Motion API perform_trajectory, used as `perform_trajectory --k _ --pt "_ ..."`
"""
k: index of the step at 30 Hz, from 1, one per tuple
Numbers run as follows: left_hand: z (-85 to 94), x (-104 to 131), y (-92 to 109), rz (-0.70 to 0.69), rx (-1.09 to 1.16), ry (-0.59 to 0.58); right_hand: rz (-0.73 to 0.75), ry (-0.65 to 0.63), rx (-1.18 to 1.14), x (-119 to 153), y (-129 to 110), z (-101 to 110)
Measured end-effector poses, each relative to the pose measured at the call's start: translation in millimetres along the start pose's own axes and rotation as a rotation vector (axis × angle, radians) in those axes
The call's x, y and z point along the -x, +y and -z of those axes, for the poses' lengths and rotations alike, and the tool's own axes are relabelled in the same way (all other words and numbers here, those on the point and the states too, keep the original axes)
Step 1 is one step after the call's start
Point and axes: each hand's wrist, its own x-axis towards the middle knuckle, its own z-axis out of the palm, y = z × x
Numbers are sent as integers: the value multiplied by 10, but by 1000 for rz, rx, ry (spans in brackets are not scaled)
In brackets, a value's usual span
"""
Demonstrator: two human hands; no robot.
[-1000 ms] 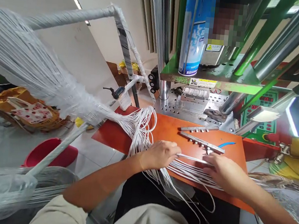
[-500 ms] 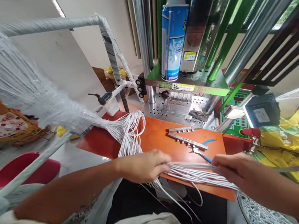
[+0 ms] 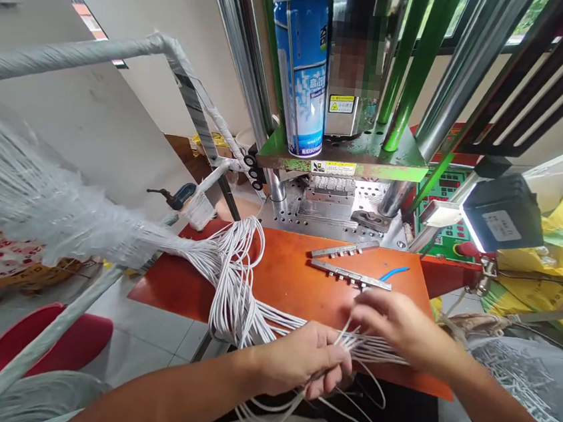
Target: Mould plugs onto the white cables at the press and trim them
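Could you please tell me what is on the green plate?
On the green plate stand a blue spray can, a metal unit with a yellow label, and green posts. The surface behind the can is covered.

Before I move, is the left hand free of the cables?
No, the left hand is closed around white cables, whose ends stick out past its fingers.

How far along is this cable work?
The white cables already lie across the orange board. The left hand grips several, with the right hand beside them. Probably left: the cables outside the grip. The two metal bars lie apart from the cables; whether they come into it, I cannot tell.
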Motion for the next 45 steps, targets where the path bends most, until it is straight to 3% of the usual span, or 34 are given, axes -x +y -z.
perform_trajectory --k 2,6,9,10,12,15,19,23,33,39,45 --pt "-24 -107 42 -22 47 -10 6 166 -11 -47 -29 -29" --pt "41 -243 154 -136 135 129 135 262 -32 -122 113 -85" --pt "242 -267 249 -188 115 260 159 546 279 -206 474 -10" --pt "318 -276 265 -198 92 293 164 588 416 -231 593 19" --pt "448 -309 264 -223 41 368 187 595 603 -251 747 43" --pt "528 -386 210 -264 -46 450 205 619 682 -176 711 -54" --pt "476 -428 153 -258 -159 411 159 586 590 -47 467 -334" --pt "431 -390 165 -194 -214 356 174 530 498 -101 431 -506" --pt "304 -435 267 -79 -202 352 223 505 435 -169 496 -553" --pt "216 -490 229 -114 -187 454 248 436 336 -158 530 -541" --pt "358 -459 253 -168 -315 435 202 509 197 -127 512 -509"
